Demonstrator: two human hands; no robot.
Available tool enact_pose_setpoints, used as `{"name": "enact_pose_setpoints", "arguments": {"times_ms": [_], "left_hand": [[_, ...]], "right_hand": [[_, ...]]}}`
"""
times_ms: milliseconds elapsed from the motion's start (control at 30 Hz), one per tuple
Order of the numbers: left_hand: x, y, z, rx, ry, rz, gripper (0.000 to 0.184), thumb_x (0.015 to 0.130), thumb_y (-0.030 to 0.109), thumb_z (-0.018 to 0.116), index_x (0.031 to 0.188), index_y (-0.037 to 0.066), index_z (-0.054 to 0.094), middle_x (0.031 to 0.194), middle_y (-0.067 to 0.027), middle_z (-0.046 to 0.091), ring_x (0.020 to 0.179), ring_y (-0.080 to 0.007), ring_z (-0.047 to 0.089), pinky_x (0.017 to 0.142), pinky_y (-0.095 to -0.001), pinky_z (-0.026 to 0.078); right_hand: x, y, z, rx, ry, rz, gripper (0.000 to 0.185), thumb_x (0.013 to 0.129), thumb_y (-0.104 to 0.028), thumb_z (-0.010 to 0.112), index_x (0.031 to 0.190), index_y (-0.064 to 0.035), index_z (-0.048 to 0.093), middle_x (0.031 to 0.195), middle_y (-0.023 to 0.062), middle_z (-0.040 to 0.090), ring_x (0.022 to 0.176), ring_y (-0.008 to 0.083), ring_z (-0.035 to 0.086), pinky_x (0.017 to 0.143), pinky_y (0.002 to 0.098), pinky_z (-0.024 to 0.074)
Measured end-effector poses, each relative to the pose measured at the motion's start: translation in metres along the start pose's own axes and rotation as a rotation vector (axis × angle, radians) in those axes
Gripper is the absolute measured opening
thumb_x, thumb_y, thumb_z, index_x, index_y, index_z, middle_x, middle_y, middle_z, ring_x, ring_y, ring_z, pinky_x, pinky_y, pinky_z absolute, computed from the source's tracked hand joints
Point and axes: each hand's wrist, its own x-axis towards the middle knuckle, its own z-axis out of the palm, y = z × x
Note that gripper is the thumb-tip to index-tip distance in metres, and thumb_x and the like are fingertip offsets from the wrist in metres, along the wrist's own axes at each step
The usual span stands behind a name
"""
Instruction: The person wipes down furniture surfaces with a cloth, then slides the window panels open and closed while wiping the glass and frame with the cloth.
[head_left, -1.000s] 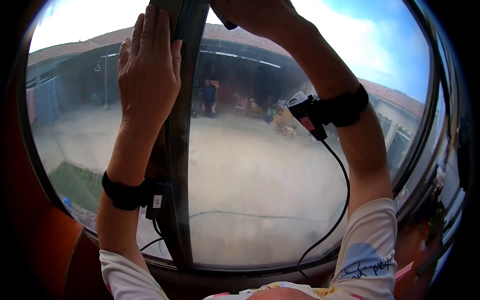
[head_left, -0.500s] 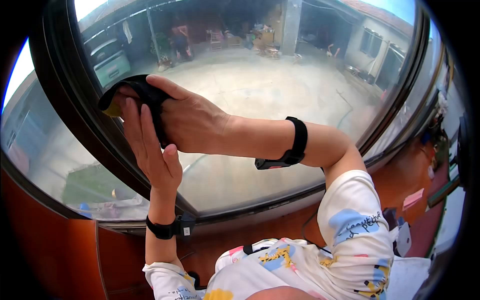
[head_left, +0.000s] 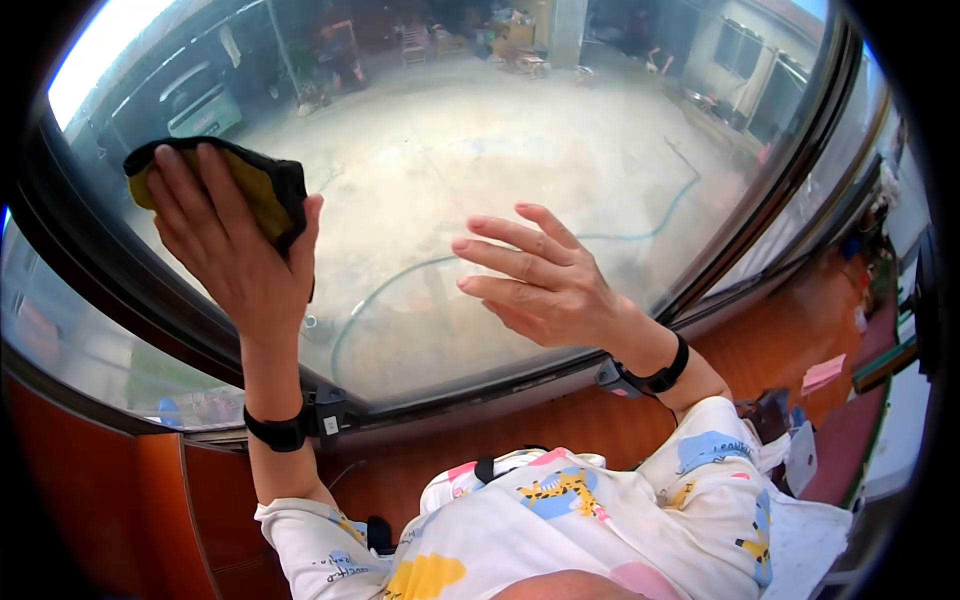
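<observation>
In the head view, my left hand (head_left: pixel 232 250) lies over a black-edged, yellowish-green cleaning cloth (head_left: pixel 268 190). Its fingers stretch upward across the cloth and hold it against the window glass (head_left: pixel 430 160), near the dark frame at the left. My right hand (head_left: pixel 545 275) is in front of the middle of the pane, back toward me, fingers apart and nothing in them. Whether its fingertips touch the glass I cannot tell. Both wrists wear black straps with small devices.
The dark window frame (head_left: pixel 480 400) curves along the bottom of the pane. Below is a reddish-brown wooden surface (head_left: pixel 395 460), with a pink paper (head_left: pixel 823 374) and other items at the right. Through the glass show a yard, a hose (head_left: pixel 390 280) and a vehicle (head_left: pixel 205 105).
My right hand has let go of the cloth and moved right and down, its fingers spreading. My left hand has shifted left and now has the cloth alone.
</observation>
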Motion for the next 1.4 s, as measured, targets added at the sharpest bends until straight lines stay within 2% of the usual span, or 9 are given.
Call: {"name": "enact_pose_setpoints", "arguments": {"times_ms": [300, 500, 800, 1067, 1133, 1233, 1300, 1367, 1400], "left_hand": [[0.113, -0.177, 0.019, 0.214, 0.096, 0.297, 0.069, 0.097, 0.053, 0.043, 0.145, 0.005, 0.035, 0.149, -0.0230, 0.033, 0.137, -0.0405, 0.033, 0.112, -0.0471, 0.027], [-0.046, -0.065, -0.012, 0.102, -0.069, -0.041, 0.075, 0.098, 0.059, 0.024, 0.149, 0.004, 0.025, 0.151, -0.0258, 0.025, 0.139, -0.0438, 0.027, 0.113, -0.0502, 0.025], [-0.285, -0.016, -0.016, 0.041, -0.258, -0.230, 0.075, 0.098, 0.056, 0.027, 0.154, 0.010, 0.006, 0.156, -0.0251, 0.008, 0.142, -0.0472, 0.014, 0.110, -0.0622, 0.020], [-0.002, -0.102, -0.010, 0.045, 0.133, 0.023, 0.057, 0.102, 0.044, 0.037, 0.134, -0.003, 0.047, 0.147, -0.0231, 0.037, 0.137, -0.0353, 0.034, 0.112, -0.0395, 0.025], [0.059, -0.161, -0.002, 0.082, -0.142, -0.141, 0.044, 0.101, 0.039, 0.045, 0.128, 0.005, 0.052, 0.137, -0.0145, 0.050, 0.129, -0.0300, 0.045, 0.109, -0.0348, 0.033], [0.127, -0.195, 0.000, 0.652, 0.024, 0.514, 0.034, 0.102, 0.030, 0.044, 0.124, 0.006, 0.056, 0.124, -0.0133, 0.059, 0.119, -0.0280, 0.054, 0.102, -0.0347, 0.043], [0.111, -0.191, 0.006, 0.388, 0.027, 0.424, 0.037, 0.102, 0.031, 0.044, 0.126, 0.005, 0.054, 0.126, -0.0142, 0.057, 0.121, -0.0278, 0.053, 0.100, -0.0363, 0.044], [0.049, -0.118, -0.003, 0.150, -0.245, -0.070, 0.048, 0.101, 0.037, 0.042, 0.135, 0.003, 0.048, 0.137, -0.0168, 0.049, 0.131, -0.0305, 0.045, 0.105, -0.0402, 0.038], [0.034, -0.067, -0.010, 0.124, 0.057, 0.181, 0.069, 0.098, 0.056, 0.032, 0.143, 0.005, 0.038, 0.147, -0.0208, 0.036, 0.135, -0.0376, 0.036, 0.108, -0.0479, 0.031]], "right_hand": [[-0.078, 0.031, -0.043, -0.380, 0.478, 0.483, 0.029, 0.090, -0.009, 0.056, 0.119, -0.0051, 0.059, 0.143, 0.0161, 0.044, 0.138, 0.0377, 0.034, 0.109, 0.0466, 0.0309], [-0.126, 0.009, -0.020, -0.350, 0.389, 0.658, 0.033, 0.091, -0.009, 0.054, 0.124, -0.0041, 0.054, 0.146, 0.0168, 0.041, 0.138, 0.0364, 0.033, 0.110, 0.0462, 0.0292], [-0.123, -0.017, -0.005, -0.267, 0.422, 0.779, 0.038, 0.091, -0.008, 0.054, 0.129, -0.0036, 0.050, 0.148, 0.0178, 0.037, 0.139, 0.0352, 0.032, 0.112, 0.0447, 0.0272], [-0.128, -0.016, -0.027, -0.254, 0.426, 0.748, 0.037, 0.092, -0.008, 0.053, 0.129, -0.0038, 0.050, 0.148, 0.0172, 0.036, 0.138, 0.0340, 0.032, 0.111, 0.0441, 0.0273], [-0.126, -0.015, -0.027, -0.256, 0.452, 0.749, 0.036, 0.093, -0.009, 0.053, 0.128, -0.0039, 0.050, 0.148, 0.0172, 0.036, 0.138, 0.0338, 0.032, 0.111, 0.0441, 0.0271], [-0.126, -0.017, -0.022, -0.253, 0.468, 0.774, 0.036, 0.093, -0.008, 0.053, 0.128, -0.0039, 0.050, 0.148, 0.0172, 0.036, 0.138, 0.0337, 0.032, 0.112, 0.0440, 0.0269], [-0.128, -0.018, -0.017, -0.239, 0.478, 0.783, 0.036, 0.092, -0.008, 0.053, 0.128, -0.0039, 0.050, 0.148, 0.0172, 0.036, 0.138, 0.0337, 0.032, 0.112, 0.0440, 0.0269], [-0.134, -0.019, -0.013, -0.231, 0.491, 0.795, 0.036, 0.092, -0.007, 0.053, 0.128, -0.0038, 0.050, 0.148, 0.0172, 0.036, 0.138, 0.0338, 0.032, 0.112, 0.0440, 0.0269], [-0.138, -0.019, -0.010, -0.213, 0.479, 0.812, 0.037, 0.091, -0.007, 0.053, 0.128, -0.0037, 0.050, 0.148, 0.0173, 0.036, 0.138, 0.0339, 0.032, 0.112, 0.0441, 0.0270]]}}
